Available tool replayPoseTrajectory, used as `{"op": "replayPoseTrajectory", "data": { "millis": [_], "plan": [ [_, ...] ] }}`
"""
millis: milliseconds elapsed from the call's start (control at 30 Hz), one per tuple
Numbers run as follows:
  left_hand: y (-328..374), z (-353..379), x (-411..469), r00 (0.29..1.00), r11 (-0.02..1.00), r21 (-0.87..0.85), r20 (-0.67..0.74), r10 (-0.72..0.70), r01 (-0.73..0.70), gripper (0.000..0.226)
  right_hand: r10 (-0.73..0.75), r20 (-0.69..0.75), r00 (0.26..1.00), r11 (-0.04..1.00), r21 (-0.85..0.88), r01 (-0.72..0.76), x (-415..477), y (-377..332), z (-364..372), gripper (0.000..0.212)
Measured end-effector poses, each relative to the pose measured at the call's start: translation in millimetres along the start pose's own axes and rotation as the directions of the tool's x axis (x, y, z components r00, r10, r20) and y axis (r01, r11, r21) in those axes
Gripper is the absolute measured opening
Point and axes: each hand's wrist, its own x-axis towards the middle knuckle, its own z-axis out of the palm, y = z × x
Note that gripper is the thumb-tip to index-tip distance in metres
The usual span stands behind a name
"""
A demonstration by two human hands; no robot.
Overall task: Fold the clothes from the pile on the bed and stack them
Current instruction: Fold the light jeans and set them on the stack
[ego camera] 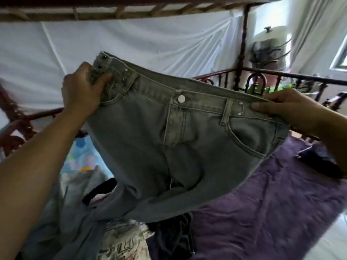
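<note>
A pair of faded grey-green jeans (187, 147) hangs in the air in front of me, front side facing me, button shut at the waist. My left hand (82, 91) grips the left end of the waistband. My right hand (287, 107) pinches the right end of the waistband. The legs trail down into the pile of clothes (116, 239) on the bed at the lower left, where light, patterned and dark garments lie tangled.
A purple blanket (272, 212) covers the bed on the right. A dark garment (319, 160) lies at its far right. A dark metal bed rail (293, 76) and post (242, 53) run behind the jeans. White sheet hangs at the back.
</note>
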Motion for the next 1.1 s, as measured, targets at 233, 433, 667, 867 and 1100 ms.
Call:
{"op": "replayPoseTrajectory", "data": {
  "millis": [233,433,667,867,1100],
  "plan": [
    [73,159,-42,0.892,0.98,-0.189,0.452,0.036,0.056,0.026,0.254,-0.106,0.961,0.95,-0.16,-0.269,-29,135,-56,0.02],
    [160,298,-86,0.796,0.952,-0.274,0.603,0.057,0.139,0.011,0.477,-0.137,0.868,0.878,0.033,-0.477,-46,279,-128,0.038],
    [251,454,-141,0.662,0.971,-0.098,0.746,-0.072,0.216,0.015,0.652,0.123,0.748,0.758,-0.122,-0.641,-57,403,-204,0.028],
    [257,554,-209,0.514,0.968,0.102,0.832,-0.208,0.227,0.016,0.72,-0.082,0.689,0.605,-0.413,-0.681,-42,514,-218,0.021],
    [335,686,-215,0.531,0.943,-0.036,0.833,-0.155,0.332,0.013,0.725,-0.269,0.634,0.463,-0.492,-0.737,-6,615,-287,0.025]
  ]
}}
